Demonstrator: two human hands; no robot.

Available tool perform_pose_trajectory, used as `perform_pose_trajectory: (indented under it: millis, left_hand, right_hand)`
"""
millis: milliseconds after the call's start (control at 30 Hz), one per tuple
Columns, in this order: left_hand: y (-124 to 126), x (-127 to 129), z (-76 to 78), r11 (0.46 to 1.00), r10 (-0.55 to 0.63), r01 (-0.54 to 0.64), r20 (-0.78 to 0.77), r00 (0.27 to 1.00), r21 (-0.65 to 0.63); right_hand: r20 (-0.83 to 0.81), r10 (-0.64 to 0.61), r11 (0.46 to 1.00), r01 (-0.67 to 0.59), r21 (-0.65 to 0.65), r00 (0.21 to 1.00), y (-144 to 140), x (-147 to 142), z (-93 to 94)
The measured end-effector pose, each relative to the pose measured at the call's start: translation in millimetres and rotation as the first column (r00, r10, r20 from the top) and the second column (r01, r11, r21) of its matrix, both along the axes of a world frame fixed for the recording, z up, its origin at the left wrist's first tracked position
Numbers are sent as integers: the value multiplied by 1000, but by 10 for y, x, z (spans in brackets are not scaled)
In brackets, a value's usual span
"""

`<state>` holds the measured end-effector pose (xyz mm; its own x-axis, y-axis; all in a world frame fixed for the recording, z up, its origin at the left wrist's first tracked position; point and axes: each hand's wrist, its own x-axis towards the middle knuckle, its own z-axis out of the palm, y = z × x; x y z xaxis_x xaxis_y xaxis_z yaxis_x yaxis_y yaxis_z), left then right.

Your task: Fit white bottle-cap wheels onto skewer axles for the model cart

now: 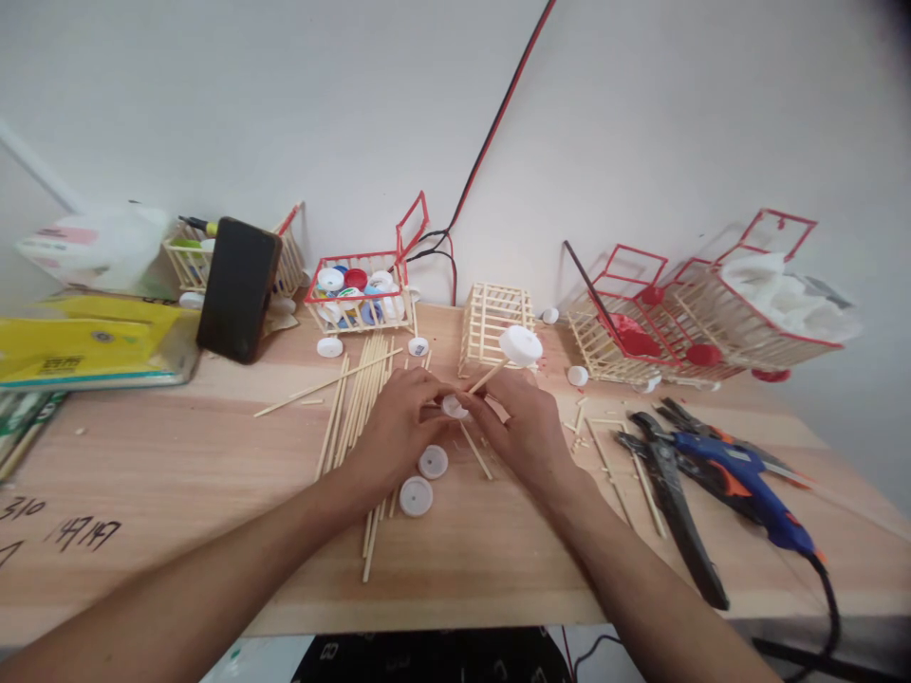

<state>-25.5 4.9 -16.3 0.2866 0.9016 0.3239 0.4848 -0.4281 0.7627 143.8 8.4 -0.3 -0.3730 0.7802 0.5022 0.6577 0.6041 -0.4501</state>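
My left hand (402, 408) pinches a white bottle cap (454, 408), partly hidden by the fingers. In my right hand (523, 417) is a thin wooden stick (488, 378) with another white cap (520, 345) fixed on its upper end. The stick's lower end meets the cap between both hands; how far it goes in is hidden. Two loose white caps, a nearer one (417, 496) and a farther one (433, 462), lie flat below my left hand. Behind my hands stands a small stick-built crate (498, 318).
Long wooden sticks (362, 398) lie beside my left hand. A blue glue gun (747, 474) and black-handled cutters (673, 503) lie at right. Stick carts, one filled with caps (358, 289), another red-trimmed (619, 332), line the wall. A black phone (238, 289) leans at left.
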Motion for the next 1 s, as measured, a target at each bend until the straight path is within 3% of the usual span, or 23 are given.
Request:
perform_pose_trajectory:
  millis: [1000]
  left_hand:
    - [1, 5, -33, 999, -9, 9, -5, 1000, 35]
  right_hand:
    - [35, -18, 1000, 18, 0, 999, 13, -2, -19]
